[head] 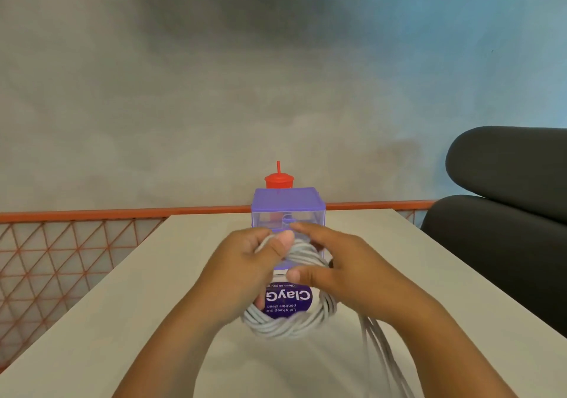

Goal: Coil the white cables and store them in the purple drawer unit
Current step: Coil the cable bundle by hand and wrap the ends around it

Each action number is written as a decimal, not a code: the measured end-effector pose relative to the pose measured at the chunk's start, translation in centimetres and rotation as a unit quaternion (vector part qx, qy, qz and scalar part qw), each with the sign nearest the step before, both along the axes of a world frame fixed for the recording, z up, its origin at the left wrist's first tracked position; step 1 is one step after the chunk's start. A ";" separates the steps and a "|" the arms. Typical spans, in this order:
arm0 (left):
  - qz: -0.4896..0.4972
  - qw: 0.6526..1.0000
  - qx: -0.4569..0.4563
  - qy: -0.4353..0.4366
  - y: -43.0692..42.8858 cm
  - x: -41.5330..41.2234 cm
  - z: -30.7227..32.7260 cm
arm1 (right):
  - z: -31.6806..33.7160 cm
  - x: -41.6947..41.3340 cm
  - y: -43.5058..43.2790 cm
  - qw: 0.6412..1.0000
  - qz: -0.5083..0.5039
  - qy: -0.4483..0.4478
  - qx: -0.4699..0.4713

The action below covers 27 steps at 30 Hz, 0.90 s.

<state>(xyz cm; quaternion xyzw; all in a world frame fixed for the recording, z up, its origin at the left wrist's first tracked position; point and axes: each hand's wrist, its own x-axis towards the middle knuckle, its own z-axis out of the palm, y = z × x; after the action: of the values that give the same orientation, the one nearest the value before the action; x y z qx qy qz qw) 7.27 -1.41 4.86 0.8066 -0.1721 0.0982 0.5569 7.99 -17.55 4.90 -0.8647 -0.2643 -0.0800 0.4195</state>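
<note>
Both my left hand [245,271] and right hand [346,268] grip the white cable coil [288,327]; I judge the trailing strands [377,345] need snug, even wraps.

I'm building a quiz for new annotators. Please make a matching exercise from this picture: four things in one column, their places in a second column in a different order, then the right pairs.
Things
1. red plastic cup with a straw
2. coil of white cable
3. dark grey padded chair
4. purple label with white lettering

Places
A. seen through the middle of the coil
B. to the right of the pale table
C. behind the purple plastic drawer unit
D. held between the left hand and the right hand

Pairs: 1-C, 2-D, 3-B, 4-A
</note>
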 end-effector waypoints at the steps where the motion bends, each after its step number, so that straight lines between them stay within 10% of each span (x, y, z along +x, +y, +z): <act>1: 0.027 0.999 -0.014 -0.023 0.2 0.1 0.1 | 0.2 -0.1 -0.3 0.999 -0.006 0.047 0.005; 5: 0.068 0.995 -0.041 -0.059 2.0 0.4 0.3 | 0.6 -0.6 -1.6 0.983 0.035 0.177 -0.040; 15: -0.035 0.994 0.028 0.103 1.8 0.4 -0.2 | 1.3 0.0 -2.7 0.988 -0.067 -0.070 0.119; 27: -0.027 0.997 -0.046 0.062 0.5 -0.3 0.3 | 1.0 0.4 -4.4 0.964 0.064 0.017 0.258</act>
<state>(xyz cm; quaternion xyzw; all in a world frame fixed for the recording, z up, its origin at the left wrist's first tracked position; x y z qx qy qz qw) 6.98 -0.95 5.18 0.7796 -0.1539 0.0405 0.6058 8.41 -21.90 5.95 -0.7097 -0.2830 -0.1038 0.6368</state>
